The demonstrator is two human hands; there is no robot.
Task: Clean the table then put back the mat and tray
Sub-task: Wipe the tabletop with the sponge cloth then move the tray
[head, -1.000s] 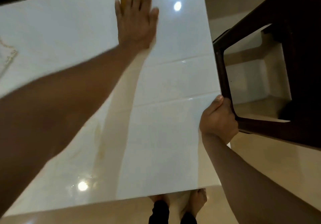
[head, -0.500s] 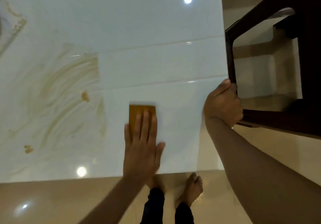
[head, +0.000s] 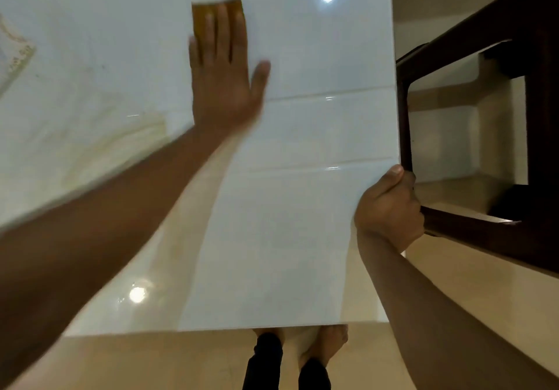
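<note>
**Smears may stay on the left part of the table**

The left hand (head: 222,87) presses flat, with straight fingers, on the orange cloth (head: 211,16) far out on the white table (head: 302,223). The right hand (head: 388,208) grips the dark chair frame (head: 403,117) at the table's right edge. Yellowish smears (head: 121,147) lie left of the arm; strokes that miss them could leave them there. So long a reach could weaken the pressure. At the far left edge something pale with gold trim (head: 16,53) shows; I cannot tell if it is the mat. No tray is visible.
</note>
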